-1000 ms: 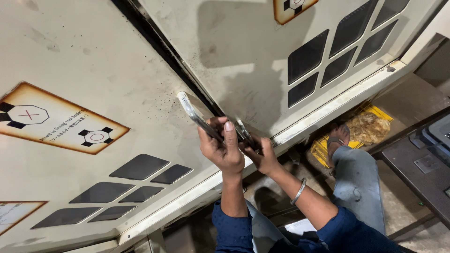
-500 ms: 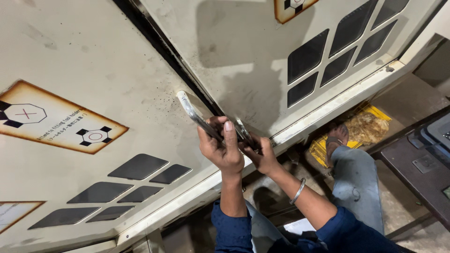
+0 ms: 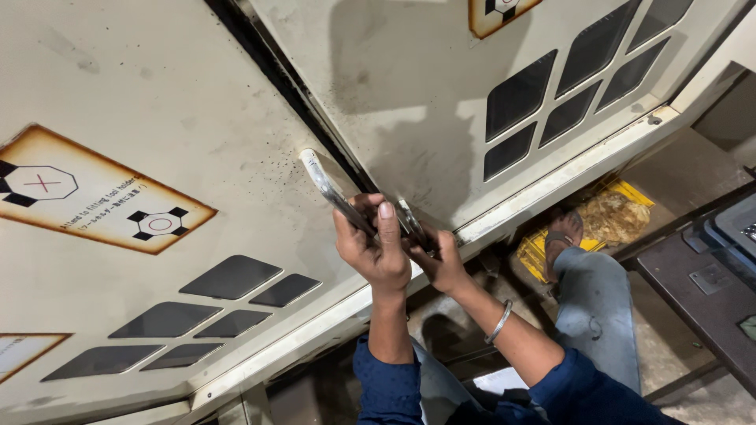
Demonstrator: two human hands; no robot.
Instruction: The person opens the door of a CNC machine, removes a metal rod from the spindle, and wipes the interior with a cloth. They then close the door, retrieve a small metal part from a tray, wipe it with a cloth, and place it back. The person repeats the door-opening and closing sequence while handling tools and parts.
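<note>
Left hand [image 3: 378, 248]: closed around chrome door handle [image 3: 331, 189], which sits on the cream cabinet door [image 3: 157, 118] beside the dark centre seam [image 3: 291, 86]. Right hand [image 3: 441, 264]: just right of handle, grip hidden; cannot tell. Best kept: firm, square hold, fingers off the seam.

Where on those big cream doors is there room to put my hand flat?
Free: the plain cream panel above the orange-edged sticker, and the bare patch of the right-hand door left of its dark square windows. Crowded: the dark gap between the doors, where the left hand grips the shiny metal handle and the right hand sits beside it.
</note>
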